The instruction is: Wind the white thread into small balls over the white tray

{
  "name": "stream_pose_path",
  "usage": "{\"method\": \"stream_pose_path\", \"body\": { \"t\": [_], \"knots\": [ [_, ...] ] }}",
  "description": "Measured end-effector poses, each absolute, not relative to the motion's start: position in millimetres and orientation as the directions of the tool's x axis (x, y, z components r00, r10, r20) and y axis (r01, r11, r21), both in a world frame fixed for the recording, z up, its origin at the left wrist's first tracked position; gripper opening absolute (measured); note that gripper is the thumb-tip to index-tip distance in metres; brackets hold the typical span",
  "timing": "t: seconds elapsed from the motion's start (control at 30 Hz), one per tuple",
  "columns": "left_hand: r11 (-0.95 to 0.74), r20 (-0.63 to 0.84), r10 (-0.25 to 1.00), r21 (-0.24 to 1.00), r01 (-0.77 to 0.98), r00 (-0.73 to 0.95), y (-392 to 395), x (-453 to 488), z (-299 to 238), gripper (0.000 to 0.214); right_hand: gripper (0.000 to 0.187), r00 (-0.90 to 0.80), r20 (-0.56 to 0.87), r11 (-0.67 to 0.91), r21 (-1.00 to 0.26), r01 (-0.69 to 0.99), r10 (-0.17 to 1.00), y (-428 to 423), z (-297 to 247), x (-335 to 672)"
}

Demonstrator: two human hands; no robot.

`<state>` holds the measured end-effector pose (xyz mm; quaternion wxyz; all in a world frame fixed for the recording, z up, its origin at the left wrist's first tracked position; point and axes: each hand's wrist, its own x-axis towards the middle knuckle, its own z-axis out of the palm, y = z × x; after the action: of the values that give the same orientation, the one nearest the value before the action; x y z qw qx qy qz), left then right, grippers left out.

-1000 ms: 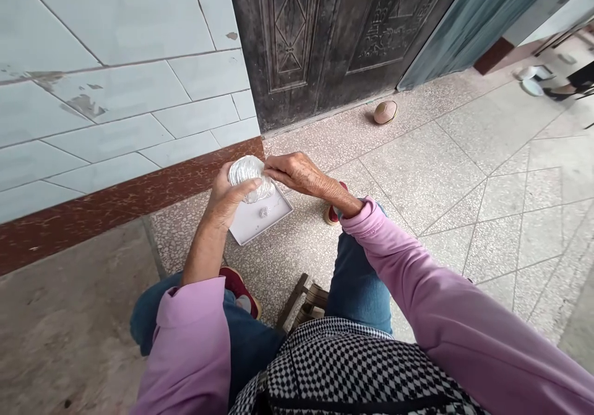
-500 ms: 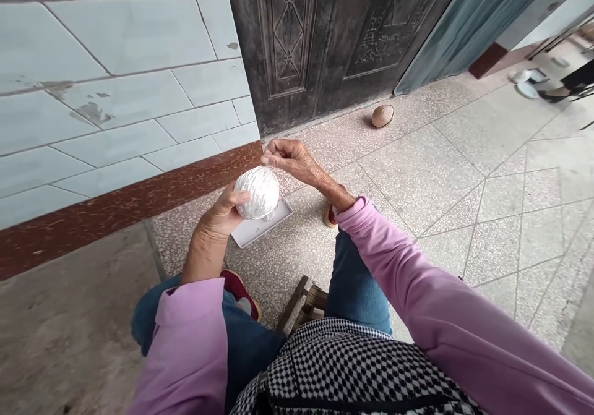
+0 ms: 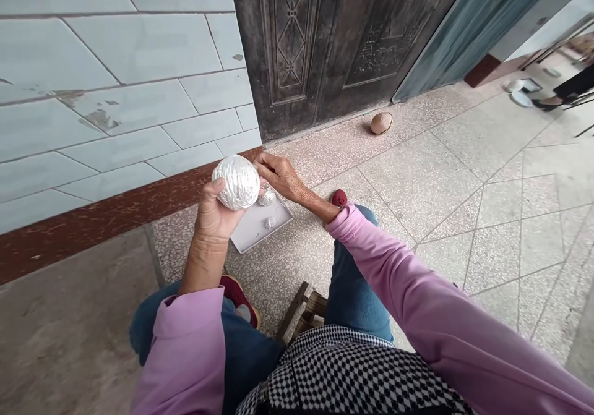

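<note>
A large ball of white yarn (image 3: 237, 182) rests in my left hand (image 3: 217, 214), with the thumb across its near side and the other fingers beneath it. Close against the ball's right side is my right hand (image 3: 278, 175), its thumb and forefinger pinched together. Any strand between those fingertips is too fine to make out. Below both hands, a shallow pale tray (image 3: 250, 234) lies on the floor, holding a small white ball (image 3: 266, 198) and a smaller white clump (image 3: 270, 222).
A tan rounded object (image 3: 381, 123) sits on the floor by the dark carved door (image 3: 320, 50). The tiled wall (image 3: 139, 50) rises at left. A low wooden stool (image 3: 297, 310) shows between my legs. Far right are pale dishes (image 3: 520, 96) and a person's foot (image 3: 547, 102).
The yarn ball and my left hand have shifted left and slightly up. My right hand has come down from above the ball to its right side, uncovering more of the tray.
</note>
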<state>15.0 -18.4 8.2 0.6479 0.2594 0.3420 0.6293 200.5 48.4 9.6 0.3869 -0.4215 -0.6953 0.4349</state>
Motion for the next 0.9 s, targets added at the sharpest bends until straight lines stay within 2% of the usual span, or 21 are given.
{"method": "stream_pose_path", "body": {
  "t": [0.07, 0.2, 0.33, 0.43, 0.53, 0.6, 0.67, 0.73, 0.77, 0.83, 0.9],
  "knots": [
    [0.036, -0.084, 0.995, 0.780, -0.625, -0.048, -14, 10, 6, 0.074, 0.028, -0.386, 0.166, 0.296, -0.905, 0.305, 0.908, 46, 11, 200],
    [-0.005, -0.035, 0.998, 0.786, -0.618, -0.052, -11, 4, 6, 0.076, 0.027, -0.423, 0.127, 0.290, -0.891, 0.349, 0.897, 38, 13, 195],
    [-0.030, 0.001, 0.999, 0.786, -0.618, -0.047, -11, 3, 12, 0.085, 0.041, -0.436, -0.022, 0.081, -0.973, 0.217, 0.900, 36, 11, 189],
    [-0.073, 0.024, 0.996, 0.767, -0.638, -0.084, -11, 0, 18, 0.083, 0.037, -0.482, -0.110, -0.090, -0.994, 0.066, 0.869, 38, 9, 191],
    [-0.109, 0.032, 0.991, 0.760, -0.641, -0.131, -11, -4, 25, 0.083, 0.043, -0.519, -0.090, -0.128, -0.991, -0.037, 0.850, 42, 3, 197],
    [-0.117, 0.027, 0.988, 0.763, -0.636, -0.150, -12, -6, 29, 0.085, 0.055, -0.585, -0.093, -0.146, -0.988, -0.044, 0.806, 45, -1, 204],
    [-0.122, 0.023, 0.987, 0.757, -0.641, -0.161, -13, -7, 32, 0.084, 0.058, -0.678, -0.121, -0.173, -0.985, -0.010, 0.725, 50, -4, 214],
    [-0.150, 0.031, 0.981, 0.741, -0.654, -0.191, -14, -8, 32, 0.080, 0.049, -0.718, -0.135, -0.130, -0.990, 0.062, 0.683, 57, -3, 226],
    [-0.169, 0.039, 0.977, 0.735, -0.657, -0.208, -14, -8, 32, 0.076, 0.041, -0.688, -0.119, -0.058, -0.992, 0.112, 0.716, 61, -1, 232],
    [-0.201, 0.058, 0.970, 0.729, -0.654, -0.235, -13, -10, 30, 0.071, 0.023, -0.504, -0.012, 0.130, -0.961, 0.245, 0.864, 67, 7, 243],
    [-0.207, 0.063, 0.969, 0.736, -0.644, -0.239, -12, -11, 29, 0.070, 0.013, -0.302, 0.131, 0.231, -0.918, 0.324, 0.944, 67, 16, 248]
  ]
}}
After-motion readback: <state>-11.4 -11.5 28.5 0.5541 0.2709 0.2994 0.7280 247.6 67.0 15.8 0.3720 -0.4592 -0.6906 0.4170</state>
